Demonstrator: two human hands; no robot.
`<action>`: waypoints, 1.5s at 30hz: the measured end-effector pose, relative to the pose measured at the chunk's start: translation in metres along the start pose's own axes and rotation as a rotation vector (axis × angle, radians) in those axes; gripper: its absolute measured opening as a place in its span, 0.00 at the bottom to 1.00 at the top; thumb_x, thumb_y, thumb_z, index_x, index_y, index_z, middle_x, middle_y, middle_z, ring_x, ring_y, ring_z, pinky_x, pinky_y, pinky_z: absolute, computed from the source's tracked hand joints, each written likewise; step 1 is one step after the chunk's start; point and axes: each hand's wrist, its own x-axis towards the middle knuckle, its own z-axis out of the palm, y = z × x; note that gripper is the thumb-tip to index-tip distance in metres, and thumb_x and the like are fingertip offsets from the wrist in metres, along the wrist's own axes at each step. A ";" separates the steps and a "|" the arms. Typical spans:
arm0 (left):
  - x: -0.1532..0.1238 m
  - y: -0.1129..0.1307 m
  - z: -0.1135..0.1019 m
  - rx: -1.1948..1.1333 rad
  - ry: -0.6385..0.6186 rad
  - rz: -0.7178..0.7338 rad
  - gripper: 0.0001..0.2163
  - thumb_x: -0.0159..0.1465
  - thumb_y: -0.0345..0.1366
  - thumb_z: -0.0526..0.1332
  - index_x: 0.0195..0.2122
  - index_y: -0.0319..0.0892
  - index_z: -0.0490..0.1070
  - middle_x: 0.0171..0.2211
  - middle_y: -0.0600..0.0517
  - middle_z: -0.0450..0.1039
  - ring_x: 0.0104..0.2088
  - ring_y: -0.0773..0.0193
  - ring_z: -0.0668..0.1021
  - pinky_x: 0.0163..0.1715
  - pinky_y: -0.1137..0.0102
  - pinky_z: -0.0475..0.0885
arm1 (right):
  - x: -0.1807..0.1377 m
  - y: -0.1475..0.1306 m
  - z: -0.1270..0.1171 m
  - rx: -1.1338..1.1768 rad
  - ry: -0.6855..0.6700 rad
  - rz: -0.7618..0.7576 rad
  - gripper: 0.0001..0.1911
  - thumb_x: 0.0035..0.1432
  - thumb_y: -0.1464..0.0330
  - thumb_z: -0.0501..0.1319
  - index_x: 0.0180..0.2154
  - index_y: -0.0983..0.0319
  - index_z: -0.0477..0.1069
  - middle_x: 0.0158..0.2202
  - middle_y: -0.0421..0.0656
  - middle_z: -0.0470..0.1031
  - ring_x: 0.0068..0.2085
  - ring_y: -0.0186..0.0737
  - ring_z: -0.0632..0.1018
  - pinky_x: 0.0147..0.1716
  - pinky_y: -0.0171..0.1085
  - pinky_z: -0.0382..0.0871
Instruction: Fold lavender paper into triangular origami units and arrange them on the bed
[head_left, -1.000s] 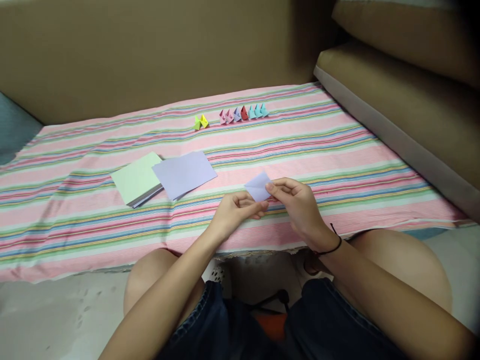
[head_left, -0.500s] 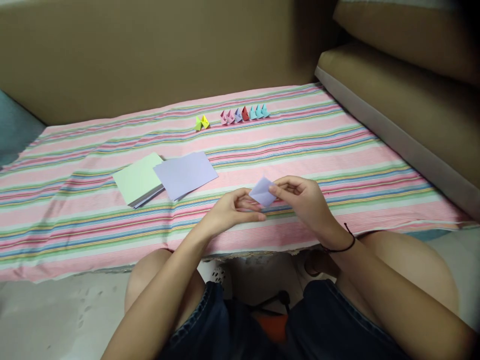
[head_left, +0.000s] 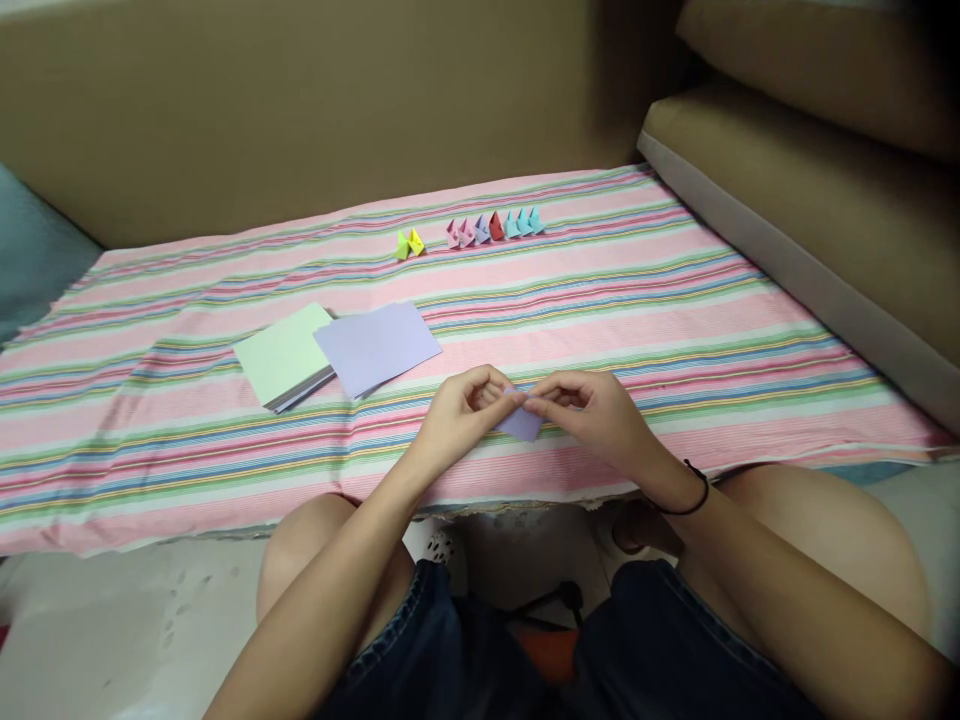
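Soft, dim light; dark shadow beside cushions (head_left: 795, 190); upper-right corner blackened

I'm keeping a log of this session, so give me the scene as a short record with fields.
Left hand: pinching the small purple paper
Right hand: pinching the same paper, thumb beside the left thumb
Loose paper: pale green stack, with purple sheets to its right
Folded pieces: yellowish pair; right of it, row of seven, pink to light blue
Surface: striped cloth
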 end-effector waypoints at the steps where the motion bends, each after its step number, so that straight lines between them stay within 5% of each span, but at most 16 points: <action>1: 0.000 0.000 0.001 0.010 -0.003 0.010 0.11 0.57 0.42 0.64 0.29 0.39 0.70 0.24 0.54 0.70 0.23 0.71 0.69 0.22 0.75 0.62 | 0.000 -0.001 0.000 -0.011 -0.012 -0.006 0.11 0.51 0.59 0.66 0.28 0.60 0.76 0.27 0.43 0.79 0.30 0.41 0.78 0.28 0.37 0.71; 19: 0.000 0.004 -0.002 0.060 0.000 -0.002 0.09 0.58 0.40 0.63 0.28 0.38 0.72 0.22 0.53 0.70 0.24 0.68 0.72 0.25 0.73 0.67 | 0.005 -0.009 -0.013 0.110 -0.167 0.154 0.11 0.47 0.60 0.68 0.27 0.61 0.77 0.26 0.42 0.77 0.29 0.38 0.75 0.30 0.36 0.68; 25: -0.002 0.010 -0.006 -0.067 -0.098 -0.141 0.10 0.50 0.36 0.70 0.29 0.36 0.73 0.19 0.55 0.71 0.21 0.70 0.72 0.24 0.75 0.68 | 0.005 -0.009 -0.018 0.134 -0.152 0.224 0.10 0.45 0.61 0.69 0.26 0.62 0.77 0.24 0.41 0.74 0.27 0.35 0.72 0.28 0.35 0.66; 45: -0.003 0.008 -0.009 -0.080 -0.261 -0.179 0.09 0.51 0.30 0.69 0.33 0.37 0.74 0.28 0.52 0.77 0.29 0.69 0.78 0.32 0.75 0.72 | 0.008 -0.009 -0.026 0.156 -0.179 0.258 0.12 0.41 0.61 0.71 0.25 0.62 0.77 0.24 0.41 0.75 0.28 0.35 0.74 0.29 0.35 0.67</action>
